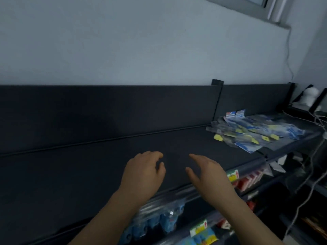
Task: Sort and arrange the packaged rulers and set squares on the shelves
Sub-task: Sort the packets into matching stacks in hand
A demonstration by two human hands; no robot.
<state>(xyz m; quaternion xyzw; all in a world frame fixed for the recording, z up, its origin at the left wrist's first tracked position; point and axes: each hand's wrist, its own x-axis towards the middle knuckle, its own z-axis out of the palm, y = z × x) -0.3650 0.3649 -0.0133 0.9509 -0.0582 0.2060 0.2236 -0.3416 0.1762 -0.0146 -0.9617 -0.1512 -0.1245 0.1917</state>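
Observation:
A loose pile of packaged rulers and set squares [256, 133], in clear sleeves with blue cards and yellow tags, lies at the right end of the dark top shelf [88, 170]. My left hand [143, 174] and my right hand [210, 174] hover side by side over the bare middle of that shelf, well left of the pile. Both hands hold nothing, and their fingers are loosely curled and apart.
A dark back panel [106, 106] and a grey wall rise behind the shelf. Lower shelves hold blue packaged items [159, 220] and red packets [247, 181]. A white camera-like device [308, 98] and trailing cables [307, 177] sit at the far right.

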